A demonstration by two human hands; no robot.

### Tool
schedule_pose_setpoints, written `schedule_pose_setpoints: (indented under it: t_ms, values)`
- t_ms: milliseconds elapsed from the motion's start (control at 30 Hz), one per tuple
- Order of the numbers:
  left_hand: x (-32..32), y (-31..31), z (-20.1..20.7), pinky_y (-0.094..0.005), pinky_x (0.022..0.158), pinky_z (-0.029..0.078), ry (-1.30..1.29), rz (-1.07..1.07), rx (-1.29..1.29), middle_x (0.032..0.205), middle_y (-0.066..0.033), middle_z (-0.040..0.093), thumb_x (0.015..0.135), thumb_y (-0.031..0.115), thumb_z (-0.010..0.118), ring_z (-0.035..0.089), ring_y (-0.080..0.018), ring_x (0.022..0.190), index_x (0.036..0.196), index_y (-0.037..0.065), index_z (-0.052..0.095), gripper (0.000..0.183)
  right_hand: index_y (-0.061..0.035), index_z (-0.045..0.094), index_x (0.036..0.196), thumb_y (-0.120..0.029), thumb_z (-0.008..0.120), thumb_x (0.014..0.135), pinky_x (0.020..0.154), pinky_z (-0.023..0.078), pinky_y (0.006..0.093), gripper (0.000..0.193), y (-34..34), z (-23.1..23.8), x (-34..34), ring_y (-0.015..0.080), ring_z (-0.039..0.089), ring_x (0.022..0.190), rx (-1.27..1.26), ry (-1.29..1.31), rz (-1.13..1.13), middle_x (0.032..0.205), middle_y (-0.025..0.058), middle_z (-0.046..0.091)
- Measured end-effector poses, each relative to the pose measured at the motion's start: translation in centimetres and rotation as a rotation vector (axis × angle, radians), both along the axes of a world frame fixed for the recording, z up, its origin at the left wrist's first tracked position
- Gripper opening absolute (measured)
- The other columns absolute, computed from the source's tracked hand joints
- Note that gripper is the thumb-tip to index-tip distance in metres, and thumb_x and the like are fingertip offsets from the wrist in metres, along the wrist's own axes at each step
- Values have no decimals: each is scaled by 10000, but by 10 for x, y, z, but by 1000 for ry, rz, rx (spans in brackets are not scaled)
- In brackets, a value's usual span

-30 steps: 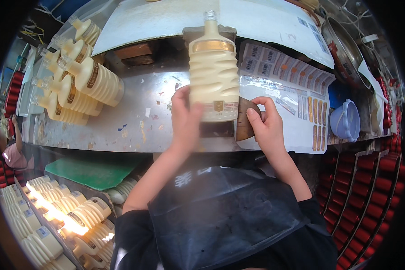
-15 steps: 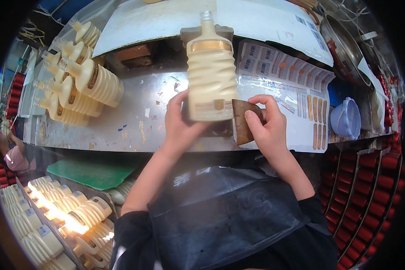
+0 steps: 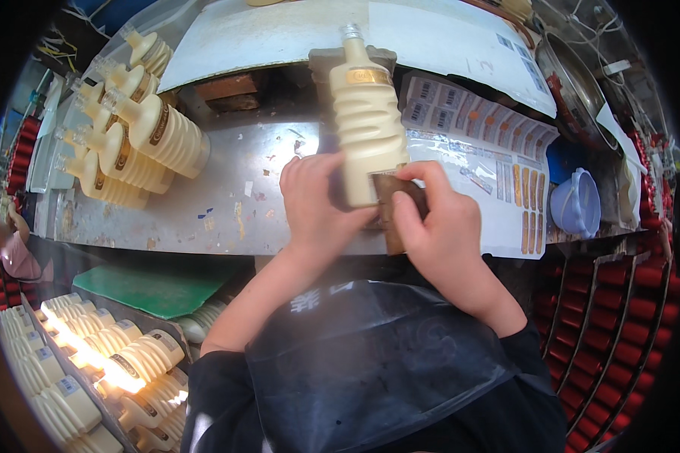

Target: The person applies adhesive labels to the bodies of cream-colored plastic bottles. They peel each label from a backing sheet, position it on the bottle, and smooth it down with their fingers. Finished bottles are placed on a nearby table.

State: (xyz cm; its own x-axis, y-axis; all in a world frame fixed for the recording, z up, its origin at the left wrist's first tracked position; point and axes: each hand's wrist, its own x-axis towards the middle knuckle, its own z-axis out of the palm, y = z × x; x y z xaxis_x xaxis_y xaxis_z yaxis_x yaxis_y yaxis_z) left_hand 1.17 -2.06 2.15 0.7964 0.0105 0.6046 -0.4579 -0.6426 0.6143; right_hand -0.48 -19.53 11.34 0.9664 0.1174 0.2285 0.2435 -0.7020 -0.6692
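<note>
A cream bottle [image 3: 369,128] with rippled sides, a clear neck and a gold band lies on a worn support block [image 3: 326,66], neck pointing away from me. My left hand [image 3: 313,195] grips its lower left side, thumb by the base. Pinched between thumb and fingers of my right hand [image 3: 444,230] is a flat brown scraper [image 3: 397,215], whose edge rests against the bottle's lower right part. The scraper and fingers cover much of the lower label area. Right of the bottle lies a sheet of gold and barcode labels [image 3: 499,181].
Several similar cream bottles [image 3: 166,140] lie at the left of the metal table [image 3: 234,204]. A blue bucket [image 3: 576,202] stands right. Bricks [image 3: 230,89] sit under a white board [image 3: 272,34]. Crated bottles [image 3: 140,359] and a green board [image 3: 155,285] are lower left; red racks [image 3: 612,325] lower right.
The bottle has turned about its length and shifted slightly right. My right hand has moved left with the scraper, over the bottle's lower part. My left hand has shifted slightly right.
</note>
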Motion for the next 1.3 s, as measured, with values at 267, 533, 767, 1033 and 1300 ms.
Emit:
schedule_pose_setpoints:
  t_ms: [267, 533, 767, 1033, 1300]
  values:
    - [-3, 10, -18, -450, 1091, 394, 188, -41, -168, 1220, -90, 635, 612, 211, 949, 573, -318, 1183, 1306, 101, 583, 793, -52, 609, 1110, -130, 637, 963, 538, 443, 337, 169, -22, -25, 7, 170, 606, 537, 114, 114, -67, 616, 71, 616]
    - [-2, 23, -36, -423, 1033, 484, 265, -74, -263, 1266, -152, 621, 674, 227, 945, 605, -324, 1184, 1348, 58, 574, 787, -74, 605, 1140, -154, 635, 964, 554, 478, 366, 196, -19, -37, 4, 210, 648, 550, 451, 197, -5, 628, 104, 638]
    - [-3, 27, -34, -413, 1125, 440, 423, -173, -493, 1364, -161, 595, 735, 170, 927, 562, -266, 1306, 1369, 2, 531, 767, -82, 599, 1163, -185, 624, 983, 538, 421, 362, 208, -32, -65, 11, 207, 561, 519, 336, 231, -63, 588, 87, 578]
    - [2, 26, -36, -414, 1111, 448, 403, -151, -434, 1340, -160, 611, 736, 213, 937, 568, -258, 1296, 1358, -2, 527, 776, -44, 577, 1165, -89, 612, 1009, 558, 331, 227, 166, -41, -71, 9, 11, 443, 618, 483, 241, -128, 688, -45, 561]
    - [-2, 7, -2, -429, 1052, 418, 79, -42, -69, 1188, -95, 642, 620, 179, 933, 602, -307, 1131, 1257, 79, 601, 725, -53, 606, 1107, -69, 649, 953, 521, 452, 301, 161, -11, -21, 5, 134, 622, 537, 171, 18, 29, 632, 61, 636]
